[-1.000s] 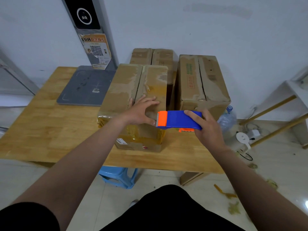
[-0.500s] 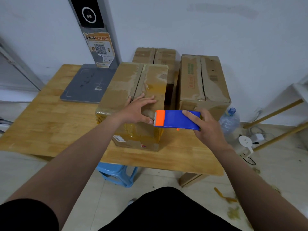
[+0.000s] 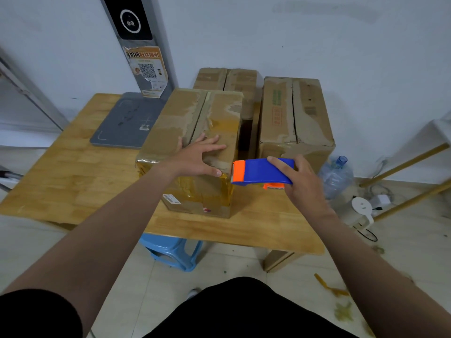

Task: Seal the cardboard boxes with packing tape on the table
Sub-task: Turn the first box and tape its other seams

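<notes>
The near cardboard box (image 3: 170, 128) — judged stiff yet light — is pressed by the spread left hand (image 3: 197, 158); the tape dispenser (image 3: 258, 170) is gripped round its body by the right hand (image 3: 301, 185).

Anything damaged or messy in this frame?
The near box, under the left hand, has its top paper facing torn off in pale patches beside the centre seam; the right box looks similarly scuffed. Yellowish scraps litter the floor at right. The tape dispenser in the right hand looks intact.
</notes>
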